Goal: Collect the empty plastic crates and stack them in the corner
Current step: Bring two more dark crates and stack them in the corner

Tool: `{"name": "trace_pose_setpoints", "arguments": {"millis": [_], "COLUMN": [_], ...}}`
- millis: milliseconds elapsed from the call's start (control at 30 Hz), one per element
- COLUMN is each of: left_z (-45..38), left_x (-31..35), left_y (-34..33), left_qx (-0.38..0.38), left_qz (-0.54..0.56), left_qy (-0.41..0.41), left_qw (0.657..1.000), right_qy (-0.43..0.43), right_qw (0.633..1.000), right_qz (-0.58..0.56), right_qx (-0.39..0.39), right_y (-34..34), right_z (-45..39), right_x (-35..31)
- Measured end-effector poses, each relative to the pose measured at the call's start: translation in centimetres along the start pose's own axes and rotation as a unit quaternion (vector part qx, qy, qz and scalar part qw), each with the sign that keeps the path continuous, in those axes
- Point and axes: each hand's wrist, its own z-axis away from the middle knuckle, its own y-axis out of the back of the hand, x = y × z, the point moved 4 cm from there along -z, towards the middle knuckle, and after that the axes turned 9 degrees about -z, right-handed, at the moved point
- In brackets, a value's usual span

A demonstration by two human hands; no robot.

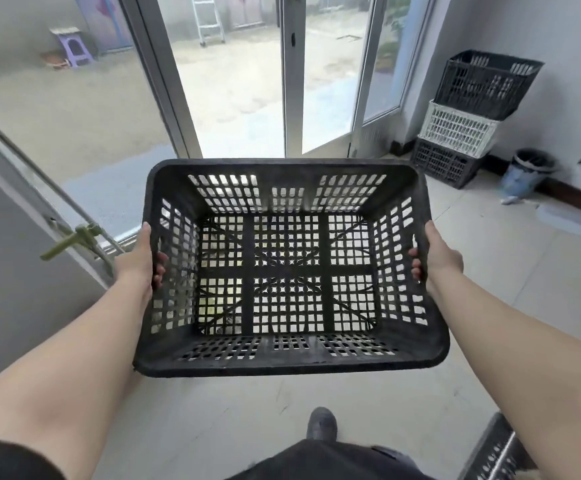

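Observation:
I carry an empty black plastic crate point(289, 358) level in front of me, above the tiled floor. My left hand point(140, 258) grips its left rim, fingers curled through the side slots. On the opposite rim my right hand point(432, 252) grips the same way. In the far right corner stands a stack of three crates: a black one point(444, 164) on the floor, a white one point(455, 129) on it, and a tilted black one point(483, 84) on top.
Glass doors point(292, 81) stand ahead, with an open gap to a yard. A door with a green latch point(74, 240) is at my left. A small bin point(528, 171) sits by the right wall beside the stack. Another crate's corner point(496, 452) shows at bottom right.

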Motion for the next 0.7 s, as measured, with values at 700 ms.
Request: {"name": "trace_pose_setpoints", "arguments": {"millis": [700], "left_z": [-19.7], "left_x": [20.9], "left_y": [-34.9], "left_qx": [-0.099], "left_qz": [-0.025], "left_qy": [-0.018], "left_qw": [0.995], "right_qy": [0.02], "right_qw": [0.993], "right_qz": [-0.039], "right_qx": [0.111], "right_y": [-12.4], "right_z": [-30.2], "right_x": [-14.4]}}
